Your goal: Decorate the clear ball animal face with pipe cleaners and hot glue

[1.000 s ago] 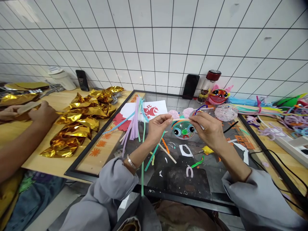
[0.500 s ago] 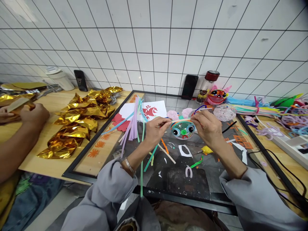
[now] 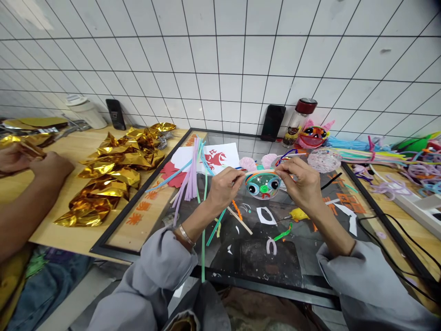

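A clear plastic craft face (image 3: 257, 195) with large googly eyes, a green nose and pink ear-like discs is between my hands, over the dark glass board. Along its top edge runs a pale pipe cleaner (image 3: 259, 171), with an orange one beside it. My left hand (image 3: 223, 187) pinches the pale strip's left end between thumb and fingertips. At the other end, my right hand (image 3: 303, 181) is closed in a pinch too. The fingers partly hide both ends of the strip.
The black-framed glass board (image 3: 220, 276) carries paper scraps, lilac pipe cleaners (image 3: 189, 181) and a yellow glue gun (image 3: 298, 214). A phone (image 3: 273, 122) and glass bottle (image 3: 299, 123) stand by the wall. Gold foil pieces (image 3: 113, 165) and a co-worker's hands (image 3: 51, 165) are left.
My hands keep their pinch on the strip and have hardly moved. The view has shifted slightly. At the left, the co-worker's hands have turned the piece they hold.
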Tool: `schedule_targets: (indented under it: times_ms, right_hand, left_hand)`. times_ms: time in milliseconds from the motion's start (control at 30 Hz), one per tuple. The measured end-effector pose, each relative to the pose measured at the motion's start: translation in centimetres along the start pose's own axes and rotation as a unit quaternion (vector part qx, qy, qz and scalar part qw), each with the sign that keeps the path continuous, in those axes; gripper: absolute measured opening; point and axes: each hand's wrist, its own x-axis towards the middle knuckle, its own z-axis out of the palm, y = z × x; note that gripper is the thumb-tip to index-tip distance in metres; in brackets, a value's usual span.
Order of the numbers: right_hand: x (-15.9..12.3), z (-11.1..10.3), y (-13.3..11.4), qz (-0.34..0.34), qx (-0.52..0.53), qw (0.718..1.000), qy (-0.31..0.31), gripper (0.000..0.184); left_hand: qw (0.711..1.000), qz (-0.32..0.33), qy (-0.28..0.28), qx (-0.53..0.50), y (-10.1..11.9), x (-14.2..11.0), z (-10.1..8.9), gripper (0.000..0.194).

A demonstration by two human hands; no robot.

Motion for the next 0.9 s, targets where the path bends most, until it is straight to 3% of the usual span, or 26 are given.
schedule_targets:
  times_ms: [333, 667, 900]
  right_hand:
    - [-0.8, 0.5, 1.0, 0.004, -0.013, 1.0, -0.011, 0.019]
    - [-1.1, 0.7, 1.4, 0.069, 0.053, 0.996, 0.003, 0.014]
    - [-1.3, 1.0, 1.8, 0.106, 0.102, 0.989, 0.003, 0.011]
  left_hand:
    - [0.999, -0.025, -0.007, -0.022, 0.2, -0.5, 0.6, 0.014]
    - [0.983, -0.144, -0.031, -0.109, -0.2, -0.3, 0.7, 0.009]
    - [0.964, -0.18, -0.024, -0.192, -1.6, -0.3, 1.0, 0.002]
